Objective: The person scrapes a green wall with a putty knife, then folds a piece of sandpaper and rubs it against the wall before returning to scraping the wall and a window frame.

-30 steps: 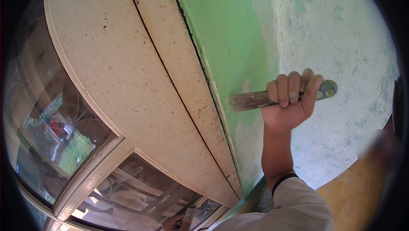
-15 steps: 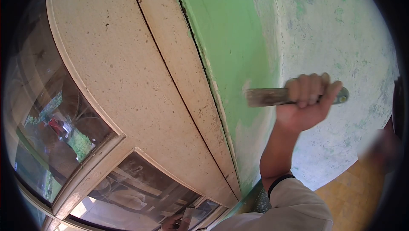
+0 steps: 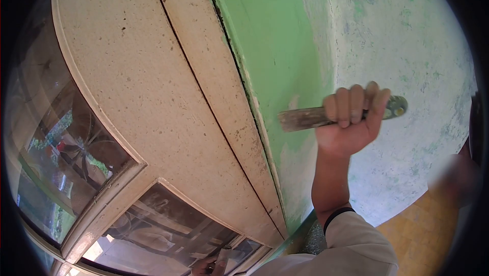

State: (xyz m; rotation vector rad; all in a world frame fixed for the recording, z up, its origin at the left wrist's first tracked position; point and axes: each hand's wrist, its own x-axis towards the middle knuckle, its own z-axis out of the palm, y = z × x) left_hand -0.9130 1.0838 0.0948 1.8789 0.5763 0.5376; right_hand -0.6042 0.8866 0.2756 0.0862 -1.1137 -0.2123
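My right hand (image 3: 350,115) is wrapped round a paint scraper (image 3: 304,118), holding it sideways. Its worn, stained blade end points left over the green wall strip (image 3: 275,36), and the dark green handle end (image 3: 396,107) sticks out to the right of my fist. At the bottom edge, low against the window, my left hand (image 3: 205,266) is partly cut off. Its fingers are curled round a pale, narrow piece (image 3: 222,260) whose kind I cannot tell.
Left of the green strip stands a cream, speckled frame panel (image 3: 147,72) with dark seams. Glass panes (image 3: 168,225) with reflections lie beside and below it. A whitish wall with patchy green paint (image 3: 402,47) curves away right. Yellow flooring (image 3: 412,235) shows lower right, near a blurred shape (image 3: 453,179).
My right hand and the scraper have shifted left and slightly up, with the blade end tipping a little lower. My left hand stays at the bottom edge.
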